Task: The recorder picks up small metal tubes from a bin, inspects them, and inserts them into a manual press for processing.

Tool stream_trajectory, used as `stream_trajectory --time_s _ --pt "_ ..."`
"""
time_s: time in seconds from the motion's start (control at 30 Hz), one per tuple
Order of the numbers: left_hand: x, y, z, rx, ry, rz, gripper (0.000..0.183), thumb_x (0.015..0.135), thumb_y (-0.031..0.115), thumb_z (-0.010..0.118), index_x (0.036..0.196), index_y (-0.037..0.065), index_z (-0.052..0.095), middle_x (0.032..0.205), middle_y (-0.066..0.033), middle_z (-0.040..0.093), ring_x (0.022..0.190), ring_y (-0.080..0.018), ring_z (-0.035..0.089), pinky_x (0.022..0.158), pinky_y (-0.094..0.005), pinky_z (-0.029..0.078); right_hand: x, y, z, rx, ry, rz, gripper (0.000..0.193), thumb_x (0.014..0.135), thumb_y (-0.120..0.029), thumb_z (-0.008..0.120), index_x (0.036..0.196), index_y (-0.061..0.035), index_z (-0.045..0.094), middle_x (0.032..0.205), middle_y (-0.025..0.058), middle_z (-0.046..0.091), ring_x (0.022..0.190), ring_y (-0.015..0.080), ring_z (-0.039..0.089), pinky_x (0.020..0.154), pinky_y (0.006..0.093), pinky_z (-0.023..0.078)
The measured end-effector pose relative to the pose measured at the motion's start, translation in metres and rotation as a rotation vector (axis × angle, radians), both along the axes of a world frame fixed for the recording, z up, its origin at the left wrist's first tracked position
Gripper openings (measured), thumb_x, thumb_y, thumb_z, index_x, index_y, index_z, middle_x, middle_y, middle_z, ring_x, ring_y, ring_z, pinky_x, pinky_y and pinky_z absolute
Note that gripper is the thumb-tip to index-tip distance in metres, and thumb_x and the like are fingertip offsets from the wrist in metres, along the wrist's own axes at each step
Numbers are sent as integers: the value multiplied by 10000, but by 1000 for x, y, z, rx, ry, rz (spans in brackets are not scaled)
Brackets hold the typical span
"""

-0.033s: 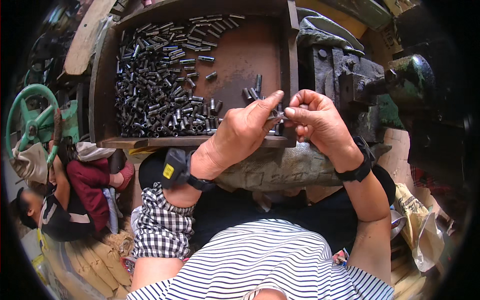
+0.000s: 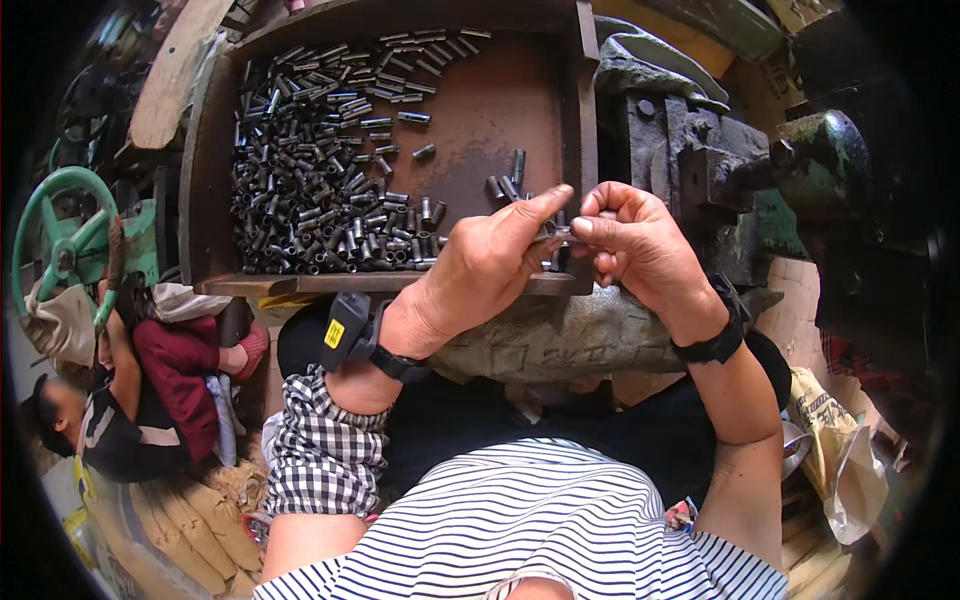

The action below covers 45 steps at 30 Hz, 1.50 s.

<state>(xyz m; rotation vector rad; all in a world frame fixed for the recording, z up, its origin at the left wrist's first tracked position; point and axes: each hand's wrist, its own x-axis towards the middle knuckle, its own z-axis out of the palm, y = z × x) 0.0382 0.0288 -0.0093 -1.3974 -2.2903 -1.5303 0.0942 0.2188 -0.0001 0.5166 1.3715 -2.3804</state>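
A rusty brown tray [image 2: 500, 110] holds a heap of several short dark metal tubes [image 2: 310, 190], mostly in its left half. My left hand [image 2: 480, 275] and my right hand [image 2: 635, 245] meet over the tray's near right corner. Their fingertips pinch a small metal tube [image 2: 555, 232] between them, and a few loose tubes [image 2: 505, 180] lie just beyond. My left wrist carries a black band with a small device [image 2: 345, 330]. There is a black watch [image 2: 712, 345] on my right wrist.
A green handwheel [image 2: 60, 225] stands at the left. Below it another person [image 2: 130, 400] in dark red clothes is low on the floor. A dark machine block [image 2: 700, 160] sits right of the tray. A crumpled sack [image 2: 840, 450] lies at lower right.
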Motion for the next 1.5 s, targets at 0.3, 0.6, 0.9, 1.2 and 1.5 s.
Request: stream_trajectory --time_s 0.3,0.6,0.9,1.2,1.5 --pt "-5 -7 28 -26 -1222 -322 545 897 63 556 1387 24 320 858 -72 637 641 -131 648 564 -224 554 0 5 6 -40 59 222 212 807 -95 694 917 -42 521 684 29 609 517 59 583 443 172 477" --pt "-5 -9 4 -155 -194 -159 590 779 0 641 1322 9 411 1032 -228 605 868 -365 635 724 -351 531 -7 -10 9 231 69 203 206 839 -119 659 931 -19 505 668 33 597 502 77 580 419 187 459" --pt "-44 -44 -6 595 -1537 133 220 877 71 571 1092 30 559 902 -101 639 798 -197 671 541 -228 566 -63 -27 -9 1702 915 252 153 700 -35 647 841 -2 599 884 140 604 724 249 638 588 317 506" --pt "-39 -31 -8 -243 -185 189 303 751 11 634 1046 57 583 815 -101 611 776 -229 652 640 -332 521 -68 -30 -11 1825 986 442 153 717 -36 585 868 -21 569 900 132 564 837 272 604 684 359 510" --pt "-42 -12 -23 -764 231 149 155 766 92 632 876 46 533 810 -162 567 675 -343 624 566 -400 522 -4 -16 1 1263 735 146 285 699 -19 695 918 0 514 775 153 576 654 276 608 578 333 483"
